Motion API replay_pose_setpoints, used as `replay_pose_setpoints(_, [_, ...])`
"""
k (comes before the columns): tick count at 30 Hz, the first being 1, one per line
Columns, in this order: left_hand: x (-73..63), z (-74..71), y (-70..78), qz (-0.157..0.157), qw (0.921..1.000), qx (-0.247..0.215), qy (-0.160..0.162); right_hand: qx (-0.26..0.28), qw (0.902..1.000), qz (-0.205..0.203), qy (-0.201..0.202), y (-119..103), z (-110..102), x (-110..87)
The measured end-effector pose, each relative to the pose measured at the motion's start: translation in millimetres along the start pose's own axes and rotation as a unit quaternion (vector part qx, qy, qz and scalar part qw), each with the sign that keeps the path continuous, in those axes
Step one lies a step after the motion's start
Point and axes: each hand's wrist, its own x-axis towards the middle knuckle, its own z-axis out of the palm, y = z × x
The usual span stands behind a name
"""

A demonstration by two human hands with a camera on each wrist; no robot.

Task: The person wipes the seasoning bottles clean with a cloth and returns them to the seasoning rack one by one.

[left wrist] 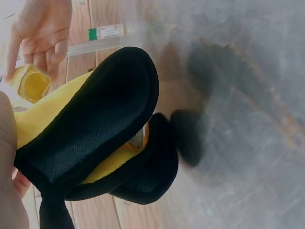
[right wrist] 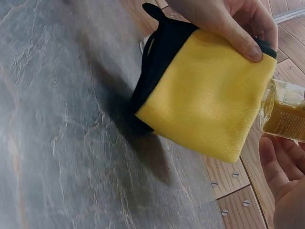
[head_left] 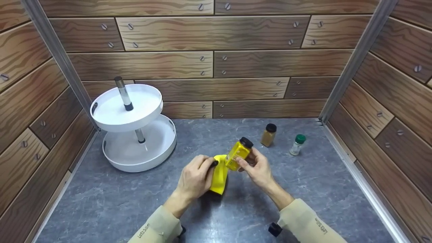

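Observation:
My left hand (head_left: 195, 175) grips a folded yellow cloth with black edging (head_left: 219, 177), which hangs over the table in front of me. In the right wrist view the thumb presses on the top of the cloth (right wrist: 200, 95). My right hand (head_left: 258, 168) holds a spice jar with yellow contents and a black lid (head_left: 239, 153), tilted, between thumb and fingers. The base of the jar (right wrist: 283, 112) is right at the cloth's edge. Seen from the left wrist, the cloth's dark lining (left wrist: 105, 105) covers part of the view.
Behind my right hand stand a brown spice jar with a black lid (head_left: 268, 135) and a smaller jar with a green lid (head_left: 297, 145). A white two-tier round tray (head_left: 135, 165) is at the left. Wood-patterned walls (head_left: 212, 64) enclose the grey table (head_left: 135, 202).

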Motion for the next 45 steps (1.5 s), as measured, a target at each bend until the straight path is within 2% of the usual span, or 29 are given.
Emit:
replay_pose_setpoints(10, [7.9,2.2,2.2,-0.029,0.9994,0.008,0.015,0.082,0.9966,0.005,0.009,-4,12,1.1])
replay_pose_setpoints(19, [6.6,9.6,9.6,-0.053,0.9983,-0.004,0.025,0.125,0.9920,0.008,0.015,-8,22,1.2])
replay_pose_setpoints(25, [7.8,14.4,15.1,-0.044,0.9986,-0.020,0.022,0.172,0.9847,0.022,0.020,-10,26,2.1])
replay_pose_setpoints(29, [6.4,16.8,18.0,-0.028,0.9988,-0.034,0.021,0.188,0.9815,0.030,0.019,-13,26,2.1])
replay_pose_setpoints(35, [5.3,18.0,19.9,-0.026,0.9985,-0.045,0.018,0.206,0.9770,0.046,0.031,-15,27,2.4])
replay_pose_setpoints(40, [7.5,19.3,18.8,-0.037,0.9970,-0.057,0.036,0.229,0.9705,0.067,0.037,-16,30,2.3])
replay_pose_setpoints(45, [11.9,18.7,14.6,-0.059,0.9938,-0.072,0.061,0.230,0.9697,0.071,0.040,-15,31,0.8])
